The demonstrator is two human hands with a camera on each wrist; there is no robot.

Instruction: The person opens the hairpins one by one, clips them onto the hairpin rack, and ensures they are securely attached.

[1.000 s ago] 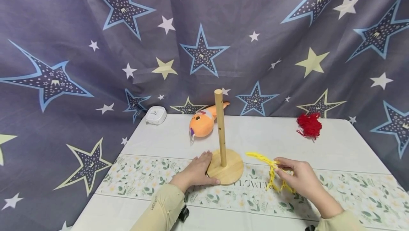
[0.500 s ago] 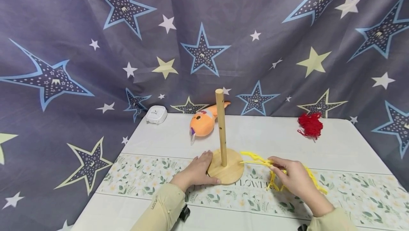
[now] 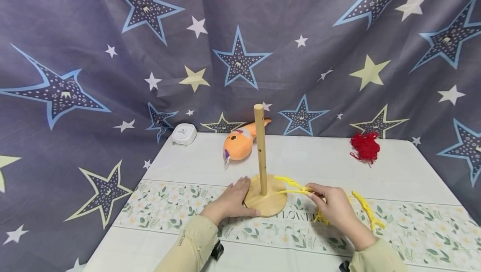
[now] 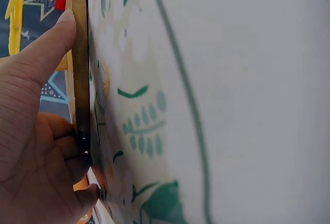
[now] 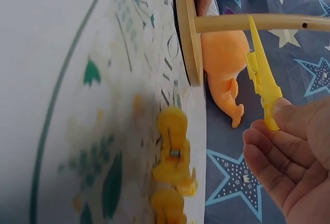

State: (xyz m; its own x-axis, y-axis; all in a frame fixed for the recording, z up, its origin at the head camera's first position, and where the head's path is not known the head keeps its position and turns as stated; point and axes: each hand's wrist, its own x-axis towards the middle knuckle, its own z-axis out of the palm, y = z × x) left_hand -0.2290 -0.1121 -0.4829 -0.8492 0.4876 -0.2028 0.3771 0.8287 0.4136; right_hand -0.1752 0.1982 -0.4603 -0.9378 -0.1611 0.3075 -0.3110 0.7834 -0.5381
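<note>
A wooden stand, an upright post with small dark holes on a round base, is in the middle of the table in the head view. My left hand grips the base's left side, with its thumb on the near rim and its fingers along the far left edge. In my right hand a yellow plastic clothespin is pinched between thumb and fingers. Its spread prongs point left and overlap the base in the head view, close right of the post. More yellow clothespins lie below the right hand, partly hidden behind it.
Behind the post lies an orange plush toy. A white square clock stands at the back left, a heap of red yarn at the back right. A star-patterned curtain hangs behind the table.
My right hand has moved left with the clothespin toward the post, and the prongs have spread apart. More yellow clothespins show behind the hand. My left hand stays on the base.
</note>
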